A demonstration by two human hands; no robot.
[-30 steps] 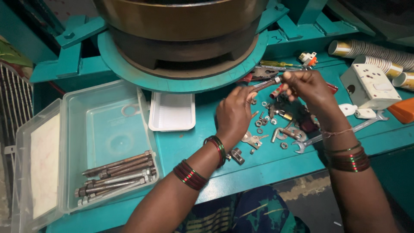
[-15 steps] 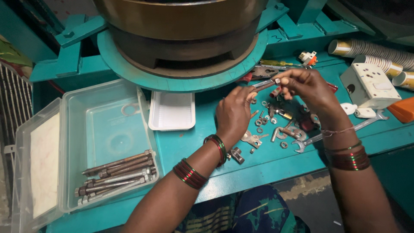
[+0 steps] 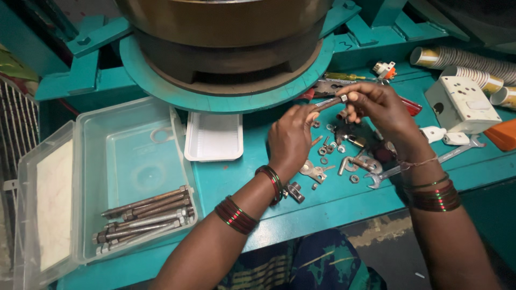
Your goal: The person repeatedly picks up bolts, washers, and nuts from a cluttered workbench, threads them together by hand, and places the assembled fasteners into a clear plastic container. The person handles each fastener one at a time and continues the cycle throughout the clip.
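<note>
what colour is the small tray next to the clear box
White, seen best in the head view: the small tray.

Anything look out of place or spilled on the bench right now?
Nothing looks spilled or broken. The left hand and right hand hold a bolt between them. Loose nuts and washers lie scattered on the teal bench beside a spanner, while the long bolts sit together in the clear box.

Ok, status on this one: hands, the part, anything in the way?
Left hand and right hand both pinching one bolt, held above the teal bench. Loose nuts and a spanner below. Nothing blocking.
</note>
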